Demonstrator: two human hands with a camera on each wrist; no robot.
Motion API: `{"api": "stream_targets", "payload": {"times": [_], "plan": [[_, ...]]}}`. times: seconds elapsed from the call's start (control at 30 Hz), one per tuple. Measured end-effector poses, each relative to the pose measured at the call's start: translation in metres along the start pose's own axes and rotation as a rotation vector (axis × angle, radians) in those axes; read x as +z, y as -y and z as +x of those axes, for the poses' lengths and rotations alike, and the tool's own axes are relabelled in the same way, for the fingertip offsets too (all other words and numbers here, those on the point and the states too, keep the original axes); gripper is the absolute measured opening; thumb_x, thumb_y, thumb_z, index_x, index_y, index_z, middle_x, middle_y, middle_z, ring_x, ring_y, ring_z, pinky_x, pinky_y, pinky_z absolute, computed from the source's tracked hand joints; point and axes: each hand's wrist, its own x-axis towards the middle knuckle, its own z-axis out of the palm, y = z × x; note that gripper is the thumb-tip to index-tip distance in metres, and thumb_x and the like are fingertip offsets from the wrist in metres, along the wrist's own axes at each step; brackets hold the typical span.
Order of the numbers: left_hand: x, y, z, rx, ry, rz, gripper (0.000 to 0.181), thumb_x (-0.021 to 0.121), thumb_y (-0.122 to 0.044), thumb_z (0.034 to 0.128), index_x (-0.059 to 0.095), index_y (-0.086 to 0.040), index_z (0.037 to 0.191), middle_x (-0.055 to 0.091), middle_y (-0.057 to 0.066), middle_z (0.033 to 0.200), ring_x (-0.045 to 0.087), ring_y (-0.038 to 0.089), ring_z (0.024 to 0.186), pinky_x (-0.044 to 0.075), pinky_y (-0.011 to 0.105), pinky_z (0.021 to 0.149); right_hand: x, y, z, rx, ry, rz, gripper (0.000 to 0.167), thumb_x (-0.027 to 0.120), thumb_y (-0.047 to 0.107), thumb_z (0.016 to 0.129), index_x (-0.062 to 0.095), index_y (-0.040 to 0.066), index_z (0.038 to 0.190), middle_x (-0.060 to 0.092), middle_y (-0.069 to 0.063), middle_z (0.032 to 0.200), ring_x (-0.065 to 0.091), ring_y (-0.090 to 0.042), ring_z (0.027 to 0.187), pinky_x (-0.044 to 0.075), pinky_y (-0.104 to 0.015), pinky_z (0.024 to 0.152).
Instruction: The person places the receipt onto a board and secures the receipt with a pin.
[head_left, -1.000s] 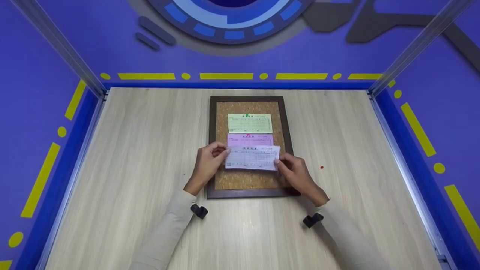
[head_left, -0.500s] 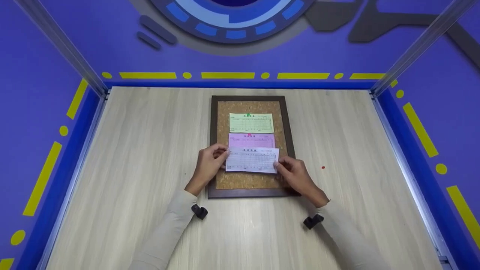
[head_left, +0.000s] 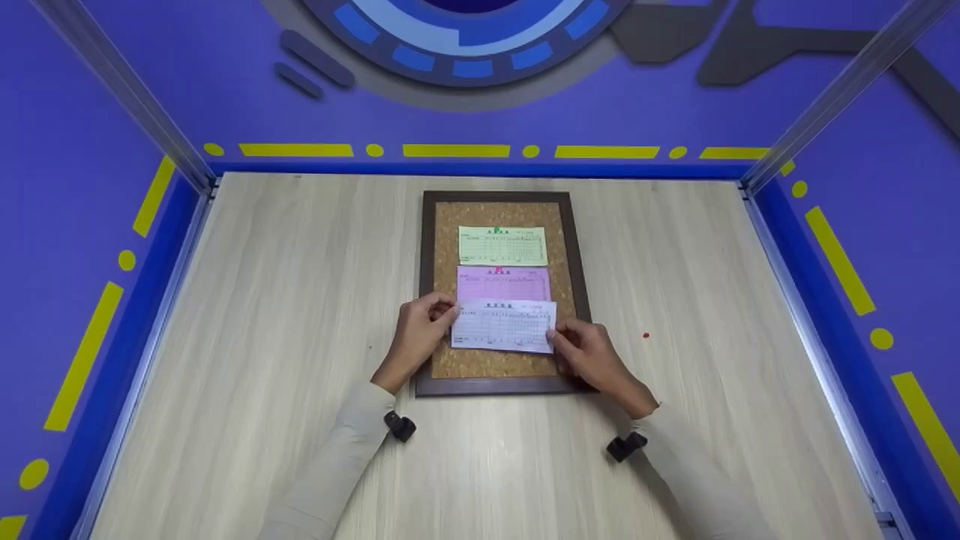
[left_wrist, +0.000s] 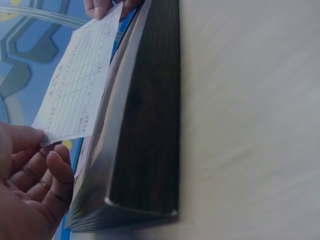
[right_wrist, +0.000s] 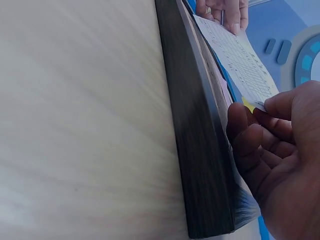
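A white printed form slip (head_left: pixel 504 327) is stretched between both hands over the cork board (head_left: pixel 487 365). My left hand (head_left: pixel 420 328) pinches its left edge between thumb and finger, and my right hand (head_left: pixel 592 349) pinches the lower right corner. In the left wrist view the slip (left_wrist: pixel 82 75) is raised off the board's dark frame (left_wrist: pixel 147 110). Its upper edge overlaps the lower part of a pink slip (head_left: pixel 502 286), which a red pin (head_left: pixel 499 269) marks at the top. Above that lies a green slip (head_left: pixel 502 248) with a green pin (head_left: pixel 496 230).
The framed board lies flat on a pale wood-grain table (head_left: pixel 300 300). A small red object (head_left: pixel 646 335), probably a pin, lies on the table right of the board. Blue walls (head_left: pixel 480 124) with yellow marks stand at the back and both sides.
Both hands have brought the white slip a little down the board, toward the person. More of the pink slip now shows above it. The grip of both hands stays the same.
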Motion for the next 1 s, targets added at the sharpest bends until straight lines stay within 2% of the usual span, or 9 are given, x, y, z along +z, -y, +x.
{"api": "stream_targets", "payload": {"times": [0.27,0.57,0.83,1.0], "plan": [[0.003,0.0024,0.0007,-0.014,0.007,0.046,0.006,0.076,-0.003,0.1017,0.079,-0.001,0.107,0.074,0.003,0.086,0.062,0.013,0.075,0.048,0.023,0.066,-0.0028,-0.0024,-0.0018,0.014,0.045,-0.024,0.015,0.066,0.012,0.111,0.074,0.004,0.101,0.065,-0.005,0.066,0.059,-0.016,0.051,0.044,-0.021,0.045],[0.0058,0.0058,0.0015,0.006,0.022,0.075,0.005,0.076,-0.003,0.1007,0.079,-0.001,0.103,0.073,0.003,0.086,0.063,0.013,0.077,0.05,0.025,0.069,-0.0051,-0.0003,-0.0017,0.054,0.082,-0.033,0.016,0.068,0.011,0.11,0.074,0.002,0.098,0.065,-0.005,0.067,0.058,-0.016,0.05,0.043,-0.021,0.046],[0.0065,0.0075,0.0011,0.036,0.043,0.189,0.004,0.077,-0.003,0.0985,0.079,-0.001,0.1,0.069,0.001,0.085,0.059,0.013,0.076,0.046,0.026,0.068,-0.0062,0.0013,-0.0014,0.092,0.083,-0.049,0.019,0.068,0.009,0.109,0.072,0.003,0.092,0.066,-0.006,0.066,0.059,-0.016,0.047,0.044,-0.021,0.044],[0.0076,0.0065,-0.0001,0.065,0.043,0.269,0.003,0.078,-0.005,0.0979,0.08,-0.003,0.096,0.066,0.002,0.083,0.057,0.013,0.075,0.046,0.03,0.068,-0.007,0.0004,-0.0008,0.089,0.074,-0.082,0.02,0.069,0.009,0.108,0.074,0.004,0.089,0.066,-0.004,0.063,0.058,-0.013,0.044,0.043,-0.02,0.042]]}}
